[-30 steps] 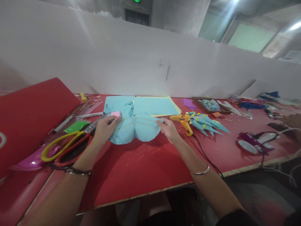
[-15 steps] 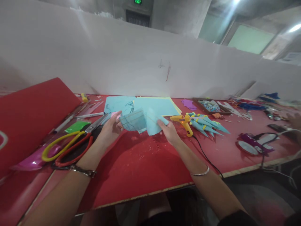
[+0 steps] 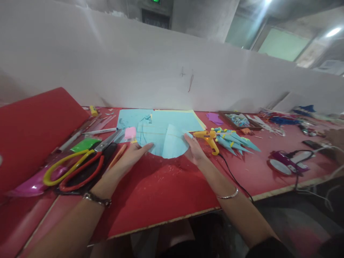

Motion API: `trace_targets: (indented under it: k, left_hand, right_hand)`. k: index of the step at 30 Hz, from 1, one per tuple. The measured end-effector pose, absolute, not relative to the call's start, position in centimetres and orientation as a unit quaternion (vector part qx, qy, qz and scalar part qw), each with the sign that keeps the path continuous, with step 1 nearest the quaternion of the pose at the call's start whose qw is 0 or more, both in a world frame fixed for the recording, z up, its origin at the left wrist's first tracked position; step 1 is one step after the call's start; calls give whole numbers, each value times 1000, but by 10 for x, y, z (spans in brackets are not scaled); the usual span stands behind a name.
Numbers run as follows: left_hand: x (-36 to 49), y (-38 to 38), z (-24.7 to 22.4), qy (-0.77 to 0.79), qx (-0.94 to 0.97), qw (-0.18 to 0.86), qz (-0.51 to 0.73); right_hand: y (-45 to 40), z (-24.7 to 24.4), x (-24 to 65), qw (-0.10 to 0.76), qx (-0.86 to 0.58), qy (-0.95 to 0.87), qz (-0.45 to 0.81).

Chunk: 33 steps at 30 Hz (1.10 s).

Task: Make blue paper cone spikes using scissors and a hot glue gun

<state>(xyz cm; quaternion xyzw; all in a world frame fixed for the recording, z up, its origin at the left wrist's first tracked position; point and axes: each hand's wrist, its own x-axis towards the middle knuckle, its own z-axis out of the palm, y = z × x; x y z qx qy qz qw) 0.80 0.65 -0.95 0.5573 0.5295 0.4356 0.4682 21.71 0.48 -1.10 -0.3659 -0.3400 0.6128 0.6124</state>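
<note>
A light blue piece of paper [image 3: 175, 141] with a rounded lower edge and a raised fold spreads between my hands, just over the red table. My left hand [image 3: 134, 153] grips its left edge, thumb on top and fingers hidden beneath. On the right edge, my right hand [image 3: 195, 148] is closed, the fingers partly behind the paper. Flat blue sheets [image 3: 177, 120] lie behind it. Close to my right hand is a yellow glue gun [image 3: 211, 140] with a small orange light. A pink block [image 3: 130, 133] sits by my left hand.
Large scissors [image 3: 86, 161] with yellow and red handles lie left, beside a green packet [image 3: 84, 144]. Blue paper cones [image 3: 236, 140] with yellow bits, a tray [image 3: 252, 126] and a purple device [image 3: 288, 162] are right. A white partition [image 3: 150, 71] stands behind.
The paper has opened out flatter and come lower, between my hands. My left hand has shifted its hold along the left edge, uncovering the pink block.
</note>
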Motion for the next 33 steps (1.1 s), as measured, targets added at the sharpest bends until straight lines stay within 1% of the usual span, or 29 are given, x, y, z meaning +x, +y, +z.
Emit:
trace_targets:
  k: [3,7,14,22,28,31,33]
  left_hand:
    - [7,10,-9,523,563,454,451]
    - [3,20,-16,520,558,433,480]
    - [1,22,-23,496,546,457,497]
    - [6,21,-22,492,487,488,532]
    - [-1,27,-13,501,420,458,602]
    - [-5,29,-11,506,391,434,635]
    - [-7,30,-13,517,413,409,628]
  right_hand:
    - [5,-18,216,588,-366,-415,590]
    - [7,-27,215,561,-423,-478,527]
    - [13,-29,218,571,-465,-491,465]
    - [15,-32,221,576,-471,-505,437]
    - [17,-30,227,606,-497,-450,428]
    - [16,-26,228,593,-525,-432,431]
    - [17,-25,228,578,-543,-450,411]
